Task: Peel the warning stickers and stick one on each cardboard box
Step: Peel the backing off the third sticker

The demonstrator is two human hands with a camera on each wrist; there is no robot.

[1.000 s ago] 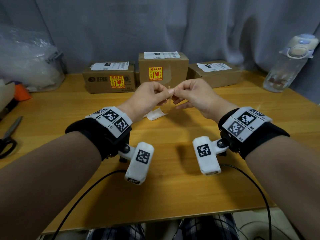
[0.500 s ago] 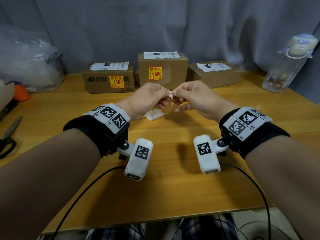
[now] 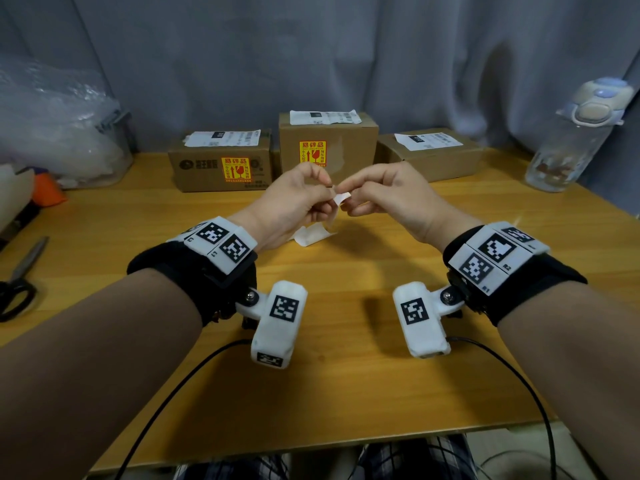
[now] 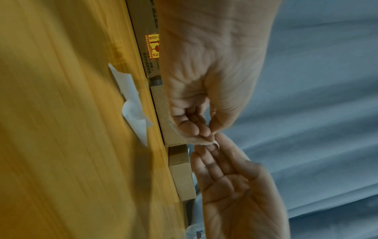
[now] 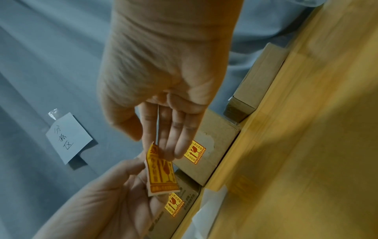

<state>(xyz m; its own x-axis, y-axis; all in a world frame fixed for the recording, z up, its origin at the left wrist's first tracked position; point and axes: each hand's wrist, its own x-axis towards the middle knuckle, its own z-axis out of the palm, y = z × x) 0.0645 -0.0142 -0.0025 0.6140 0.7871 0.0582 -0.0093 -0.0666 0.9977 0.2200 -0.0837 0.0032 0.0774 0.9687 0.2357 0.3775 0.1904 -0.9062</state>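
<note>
A yellow and red warning sticker (image 5: 161,174) on white backing hangs over the table's middle, and in the head view only its white edge (image 3: 341,199) shows. My left hand (image 3: 329,195) pinches it from one side. My right hand (image 3: 347,199) pinches its upper corner (image 5: 152,148) between thumb and forefinger. At the back stand three cardboard boxes. The left box (image 3: 201,168) and the middle box (image 3: 356,147) each carry a yellow sticker on the front. The right box (image 3: 433,161) shows only a white shipping label.
White peeled backing paper (image 3: 313,233) lies on the wooden table (image 3: 346,393) just under my hands. Scissors (image 3: 20,282) lie at the left edge, a water bottle (image 3: 571,147) stands at the back right and a plastic bag (image 3: 52,126) at the back left.
Both hands have stayed joined on the sticker and sunk a little toward me. A white edge now shows between the fingertips.
</note>
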